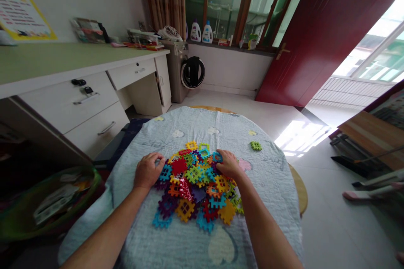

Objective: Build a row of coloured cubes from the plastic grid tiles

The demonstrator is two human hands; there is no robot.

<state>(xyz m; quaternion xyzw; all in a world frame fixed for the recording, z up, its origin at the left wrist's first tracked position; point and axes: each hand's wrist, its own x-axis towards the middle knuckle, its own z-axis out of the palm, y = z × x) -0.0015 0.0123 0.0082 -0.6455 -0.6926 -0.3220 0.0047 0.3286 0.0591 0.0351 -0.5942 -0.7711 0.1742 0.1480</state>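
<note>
A heap of colourful plastic interlocking building tiles (194,175) with notched edges lies on the cloth-covered round table (139,214). Some tiles are solid and others have window-like openings. My left hand (149,171) rests at the heap's left edge, thumb and fingers curved apart beside a blue window tile (165,172). Against the upper right edge is my right hand (227,163), its fingers spread around the side of the heap near a blue tile (216,156). Some fingertips are hidden. A single green tile (256,146) lies apart, farther right on the cloth.
A white desk with drawers (91,101) stands to the left, with a green basket (50,201) on the floor below. Beyond the table are a washing machine (176,71) with its door ajar and a red door (315,21). A stool edge (298,189) sticks out at right.
</note>
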